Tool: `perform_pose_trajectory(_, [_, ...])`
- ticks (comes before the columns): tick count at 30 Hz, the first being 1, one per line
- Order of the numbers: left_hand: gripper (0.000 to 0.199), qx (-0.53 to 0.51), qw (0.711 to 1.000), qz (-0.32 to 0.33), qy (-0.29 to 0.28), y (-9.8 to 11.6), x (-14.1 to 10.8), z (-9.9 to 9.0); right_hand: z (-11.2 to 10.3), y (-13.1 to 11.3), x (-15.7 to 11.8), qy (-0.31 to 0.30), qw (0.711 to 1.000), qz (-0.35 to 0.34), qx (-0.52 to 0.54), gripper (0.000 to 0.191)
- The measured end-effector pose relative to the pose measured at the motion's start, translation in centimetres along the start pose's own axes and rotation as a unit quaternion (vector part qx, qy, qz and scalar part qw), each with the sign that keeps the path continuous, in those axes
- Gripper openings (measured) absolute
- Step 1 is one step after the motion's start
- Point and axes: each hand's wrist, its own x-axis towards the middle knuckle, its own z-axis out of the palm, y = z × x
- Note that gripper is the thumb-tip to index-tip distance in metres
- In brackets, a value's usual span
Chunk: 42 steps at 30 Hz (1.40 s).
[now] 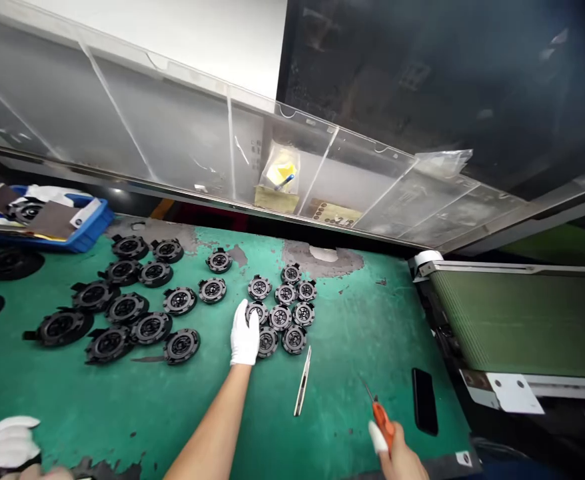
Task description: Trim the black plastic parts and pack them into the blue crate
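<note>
My left hand (245, 339), in a white glove, is at the left edge of a tight group of black round plastic parts (279, 317). Its fingers and thumb are closed on one black round part (257, 312), which they partly cover. At the lower right, my right hand (397, 448) grips an orange-handled tool (382, 421) with a thin metal tip pointing up and left. White covering shows on one of its fingertips; the tool's exact kind is unclear. Between the hands lies a slim cutter knife (303, 383), touched by neither.
More black round parts (127, 308) lie to the left on the green tabletop (212, 413). A blue bin (90, 227) stands at the far left, a black phone (424, 401) at right beside a conveyor (522, 320). Another person's gloved hand (5, 445) is at lower left. Clear compartments (182, 147) span the back.
</note>
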Motion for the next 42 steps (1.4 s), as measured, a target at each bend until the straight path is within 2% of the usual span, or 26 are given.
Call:
perform_pose_trajectory(3, [0.056, 0.003, 1.0, -0.01, 0.013, 0.2, -0.5, -0.2, -0.1, -2.3, 0.6, -0.011, 0.999, -0.03, 0.015, 0.045])
perform_pose_trajectory(9, [0.067, -0.017, 0.997, -0.074, 0.026, 1.3, -3.6, 0.9, 0.2, -8.7, -1.4, -0.07, 0.981, -0.175, 0.056, 0.038])
perform_pose_trajectory(11, [0.07, -0.025, 0.995, -0.095, 0.026, 1.6, -4.4, 1.3, 0.1, -10.1, -1.2, -0.076, 0.978, -0.183, 0.057, 0.038])
perform_pose_trajectory(16, [0.068, -0.039, 0.992, -0.119, 0.027, 2.0, -4.7, 1.5, -1.5, -10.8, 0.2, -0.097, 0.977, -0.185, 0.053, 0.038])
perform_pose_trajectory(21, [0.066, -0.047, 0.989, -0.132, 0.042, 2.2, -4.7, 1.6, -3.0, -10.9, 0.3, -0.137, 0.972, -0.187, 0.045, 0.044])
perform_pose_trajectory(26, [0.061, -0.059, 0.987, -0.14, 0.047, 2.0, -4.7, 1.4, -4.0, -13.5, 1.1, -0.132, 0.97, -0.205, 0.022, 0.036])
perform_pose_trajectory(29, [0.057, -0.061, 0.987, -0.142, 0.053, 1.6, -4.5, 1.3, -4.8, -15.0, 2.2, -0.108, 0.971, -0.212, -0.003, 0.03])
perform_pose_trajectory(35, [0.05, -0.072, 0.987, -0.128, 0.064, 1.1, -4.2, 1.1, -7.2, -15.6, 3.7, -0.107, 0.97, -0.217, -0.03, 0.026])
perform_pose_trajectory(38, [0.046, -0.07, 0.987, -0.125, 0.076, 1.0, -3.6, 0.7, -7.9, -16.5, 3.6, -0.1, 0.968, -0.225, -0.046, 0.022])
perform_pose_trajectory(40, [0.043, -0.066, 0.988, -0.121, 0.076, 1.0, -2.7, 0.4, -8.0, -17.7, 3.5, -0.114, 0.959, -0.252, -0.061, 0.013])
perform_pose_trajectory(42, [0.041, -0.063, 0.99, -0.111, 0.065, 0.9, -1.6, 0.1, -7.9, -19.4, 3.4, -0.112, 0.953, -0.272, -0.072, 0.013])
